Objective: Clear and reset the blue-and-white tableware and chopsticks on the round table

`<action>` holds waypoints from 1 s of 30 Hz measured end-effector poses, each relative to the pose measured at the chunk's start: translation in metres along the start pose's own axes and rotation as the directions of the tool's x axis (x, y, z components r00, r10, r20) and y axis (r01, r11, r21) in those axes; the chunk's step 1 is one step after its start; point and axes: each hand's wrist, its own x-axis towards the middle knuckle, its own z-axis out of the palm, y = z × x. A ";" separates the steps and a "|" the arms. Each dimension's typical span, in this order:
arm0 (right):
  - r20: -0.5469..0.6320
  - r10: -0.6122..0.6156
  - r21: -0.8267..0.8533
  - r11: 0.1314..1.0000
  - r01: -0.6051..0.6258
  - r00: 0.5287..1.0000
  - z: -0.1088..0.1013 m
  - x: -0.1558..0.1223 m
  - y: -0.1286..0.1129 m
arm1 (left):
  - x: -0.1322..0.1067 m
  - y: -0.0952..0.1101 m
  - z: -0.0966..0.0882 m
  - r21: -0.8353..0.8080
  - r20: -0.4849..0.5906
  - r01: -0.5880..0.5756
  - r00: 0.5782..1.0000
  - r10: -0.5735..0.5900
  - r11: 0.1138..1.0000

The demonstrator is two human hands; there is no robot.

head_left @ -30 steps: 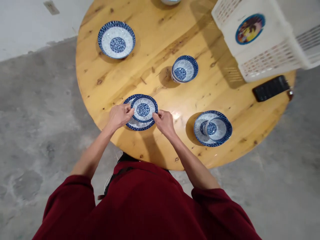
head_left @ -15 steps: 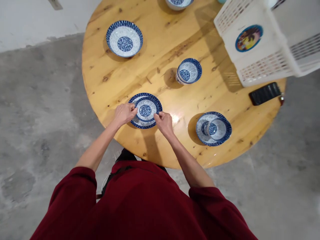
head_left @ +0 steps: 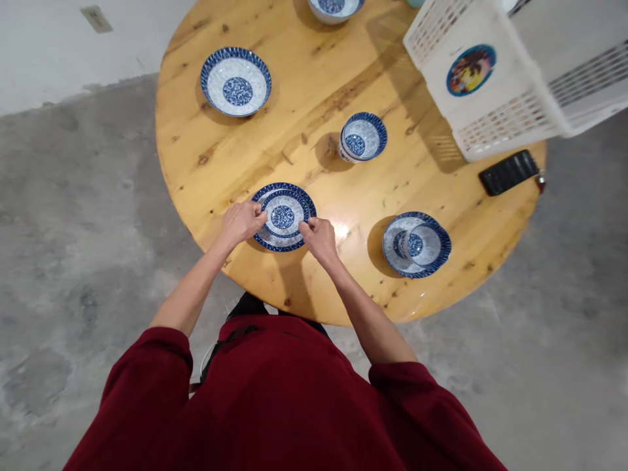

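Observation:
A small blue-and-white plate (head_left: 283, 216) sits over a larger plate (head_left: 279, 246) of the same pattern near the table's front edge. My left hand (head_left: 243, 221) pinches the small plate's left rim, and my right hand (head_left: 320, 237) pinches its right rim. Both hands are closed, fingertips at the edge. Whether the small plate rests on the larger one or hangs just above it, I cannot tell. Right of my hands, a small bowl (head_left: 426, 245) lies within a wider dish (head_left: 396, 229).
On the round wooden table (head_left: 275, 150) are a wide bowl (head_left: 236, 82), stacked small bowls (head_left: 364, 137) and another bowl (head_left: 336, 10) at the far edge. A white plastic basket (head_left: 495, 85) stands at the right, beside a black case (head_left: 509, 173) with keys.
My hands keep their grip on the small plate, almost unmoved. The view has turned slightly, shifting the far bowls and basket left in the picture.

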 end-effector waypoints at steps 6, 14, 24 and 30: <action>0.001 0.010 -0.015 1.000 -0.010 1.000 0.003 -0.001 0.002 | -0.001 0.001 -0.002 0.026 0.003 -0.002 1.000 0.002 1.000; -0.016 0.015 -0.029 0.999 -0.015 1.000 0.006 -0.001 0.004 | 0.000 -0.002 -0.003 0.040 0.015 -0.015 1.000 0.014 0.999; -0.032 0.039 -0.041 0.998 -0.040 0.999 0.001 -0.004 0.001 | 0.000 -0.001 -0.010 0.096 0.038 0.017 0.999 -0.021 0.995; -0.120 -0.029 0.092 0.995 0.040 0.992 -0.015 -0.038 0.019 | -0.015 -0.002 -0.019 0.098 -0.109 0.000 0.994 0.010 0.995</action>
